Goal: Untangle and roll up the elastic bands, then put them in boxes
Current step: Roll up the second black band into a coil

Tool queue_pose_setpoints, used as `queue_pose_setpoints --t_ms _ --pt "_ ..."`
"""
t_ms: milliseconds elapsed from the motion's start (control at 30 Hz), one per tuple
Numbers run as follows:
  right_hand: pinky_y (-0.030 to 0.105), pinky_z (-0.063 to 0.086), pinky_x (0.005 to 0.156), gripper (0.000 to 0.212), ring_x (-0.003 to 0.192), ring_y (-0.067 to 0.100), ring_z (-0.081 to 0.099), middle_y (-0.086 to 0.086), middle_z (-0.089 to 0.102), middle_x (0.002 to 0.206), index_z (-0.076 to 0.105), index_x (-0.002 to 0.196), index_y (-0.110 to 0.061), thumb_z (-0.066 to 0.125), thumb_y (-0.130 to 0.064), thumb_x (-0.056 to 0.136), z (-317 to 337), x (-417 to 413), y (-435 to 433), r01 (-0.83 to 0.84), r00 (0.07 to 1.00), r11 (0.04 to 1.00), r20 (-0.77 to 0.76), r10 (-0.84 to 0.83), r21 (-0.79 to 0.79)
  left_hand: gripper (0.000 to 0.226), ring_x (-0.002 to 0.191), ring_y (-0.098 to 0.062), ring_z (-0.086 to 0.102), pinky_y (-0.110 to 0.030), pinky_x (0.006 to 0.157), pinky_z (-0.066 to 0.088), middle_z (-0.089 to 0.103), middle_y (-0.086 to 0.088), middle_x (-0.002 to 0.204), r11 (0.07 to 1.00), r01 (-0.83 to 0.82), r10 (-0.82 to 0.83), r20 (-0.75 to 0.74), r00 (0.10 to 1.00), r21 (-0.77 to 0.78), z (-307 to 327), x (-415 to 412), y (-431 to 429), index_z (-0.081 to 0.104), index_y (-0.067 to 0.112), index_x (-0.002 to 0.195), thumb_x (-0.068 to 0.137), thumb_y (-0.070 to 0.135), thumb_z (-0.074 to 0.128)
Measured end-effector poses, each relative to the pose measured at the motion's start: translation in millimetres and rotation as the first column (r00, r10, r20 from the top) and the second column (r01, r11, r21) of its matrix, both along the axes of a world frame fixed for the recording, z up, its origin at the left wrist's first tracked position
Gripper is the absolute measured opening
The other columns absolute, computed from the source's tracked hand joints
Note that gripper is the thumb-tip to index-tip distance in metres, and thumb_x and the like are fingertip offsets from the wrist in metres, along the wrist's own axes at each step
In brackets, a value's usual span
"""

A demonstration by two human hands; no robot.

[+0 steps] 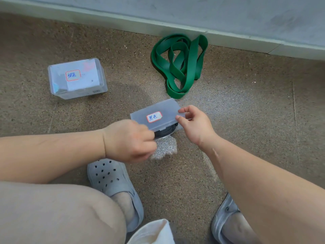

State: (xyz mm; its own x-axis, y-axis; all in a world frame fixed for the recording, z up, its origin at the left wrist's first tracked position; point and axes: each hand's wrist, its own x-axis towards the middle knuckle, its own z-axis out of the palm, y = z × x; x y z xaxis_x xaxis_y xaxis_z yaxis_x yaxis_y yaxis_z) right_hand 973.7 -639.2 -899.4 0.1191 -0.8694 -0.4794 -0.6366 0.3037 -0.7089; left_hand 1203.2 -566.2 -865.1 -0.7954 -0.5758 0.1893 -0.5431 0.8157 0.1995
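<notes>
1. Head view is showing a closed clear box (pixel 77 80) sitting at far left on the speckled floor (pixel 246 120), well apart from both hands, with a red-edged label facing up.
2. Left hand (pixel 130 140) is curling its fingers tightly at the near left edge of a small clear box (pixel 177 129), gripping it there; the fingertips are hiding under the lid.
3. Between the two hands, the frosted lid (pixel 163 107) is tilting up over the small box rather than lying flat, its handwritten label facing up.
4. Beneath that lid, a rolled black band (pixel 164 132) is lying inside the small box, just beside the left hand's knuckles.
5. Farther back, a loose green band (pixel 179 66) is lying in tangled loops near the wall's base, untouched by either hand.
6. Right hand (pixel 195 124) is pinching the lid's right end between thumb and forefinger, the other fingers bending loosely behind.
</notes>
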Motion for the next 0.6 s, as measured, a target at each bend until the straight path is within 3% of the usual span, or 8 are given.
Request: queue_pose_setpoints --t_ms 67,167,233,300,400,467,533,600 --pt "0.036 0.054 0.078 0.006 0.077 0.018 0.059 0.004 0.066 0.094 0.064 0.089 -0.032 0.07 -0.033 0.091 -6 -2 7 0.039 0.999 0.999 -0.01 -0.039 0.034 0.021 0.068 -0.031 0.055 -0.035 0.052 0.046 0.057 -0.009 0.082 0.977 -0.204 0.204 0.002 0.979 0.056 -4 1 -9 0.063 0.014 0.086 0.089 0.035 0.06" --pt "0.048 0.06 0.08 0.007 0.075 0.023 0.065 0.0 0.066 0.082 0.066 0.081 -0.029 0.072 -0.031 0.083 -16 -2 18 0.155 0.988 0.981 -0.001 -0.156 0.118 0.044 0.099 -0.038 0.057 -0.048 0.079 0.054 0.059 -0.014 0.123 0.883 -0.431 0.39 0.221 0.894 0.185 -21 3 -17 0.059 0.026 0.124 0.086 0.05 0.058" --pt "0.052 0.06 0.081 0.006 0.081 0.026 0.069 -0.002 0.067 0.08 0.068 0.08 -0.027 0.073 -0.031 0.08 -24 -1 23 0.231 0.972 0.959 0.013 -0.236 0.166 0.049 0.123 -0.04 0.049 -0.054 0.098 0.045 0.044 -0.012 0.149 0.831 -0.488 0.384 0.359 0.851 0.267 -29 -2 -20 0.054 0.038 0.136 0.089 0.052 0.061" --pt "0.055 0.059 0.081 0.006 0.077 0.025 0.067 -0.001 0.067 0.079 0.068 0.082 -0.025 0.074 -0.026 0.082 -31 1 28 0.286 0.951 0.934 0.055 -0.304 0.216 0.059 0.139 -0.039 0.034 -0.054 0.11 0.035 0.024 -0.008 0.163 0.746 -0.56 0.423 0.392 0.817 0.362 -35 -9 -26 0.043 0.047 0.145 0.09 0.053 0.064" --pt "0.055 0.06 0.079 0.009 0.07 0.02 0.062 0.001 0.065 0.079 0.066 0.084 -0.024 0.074 -0.024 0.08 -32 3 30 0.316 0.933 0.915 0.092 -0.348 0.25 0.102 0.147 -0.039 0.021 -0.061 0.113 0.032 0.002 -0.005 0.167 0.529 -0.69 0.541 0.43 0.723 0.494 -41 -18 -41 0.008 0.056 0.152 0.075 0.065 0.074" --pt "0.036 0.062 0.07 0.012 0.062 0.011 0.062 0.0 0.067 0.083 0.063 0.088 -0.025 0.073 -0.019 0.085 -27 1 31 0.282 0.943 0.922 0.101 -0.317 0.265 0.126 0.148 -0.041 0.017 -0.063 0.113 0.032 -0.005 -0.005 0.167 0.44 -0.72 0.532 0.49 0.691 0.537 -46 -21 -47 -0.006 0.056 0.151 0.06 0.072 0.079" --pt "0.023 0.053 0.059 0.016 0.055 0.003 0.059 -0.008 0.066 0.082 0.061 0.095 -0.026 0.07 -0.013 0.09 -25 -4 32 0.209 0.965 0.943 0.103 -0.242 0.26 0.139 0.147 -0.041 0.019 -0.061 0.111 0.035 -0.001 -0.007 0.167 0.416 -0.733 0.486 0.549 0.68 0.539 -52 -24 -46 -0.013 0.053 0.151 0.052 0.073 0.083" --pt "0.029 0.05 0.061 0.02 0.06 0.01 0.058 -0.008 0.068 0.091 0.061 0.097 -0.03 0.07 -0.014 0.09 -24 -9 34 0.168 0.974 0.951 0.105 -0.201 0.258 0.144 0.14 -0.04 0.029 -0.056 0.107 0.041 0.014 -0.01 0.16 0.444 -0.748 0.462 0.589 0.663 0.493 -58 -31 -43 -0.017 0.047 0.152 0.052 0.072 0.084"
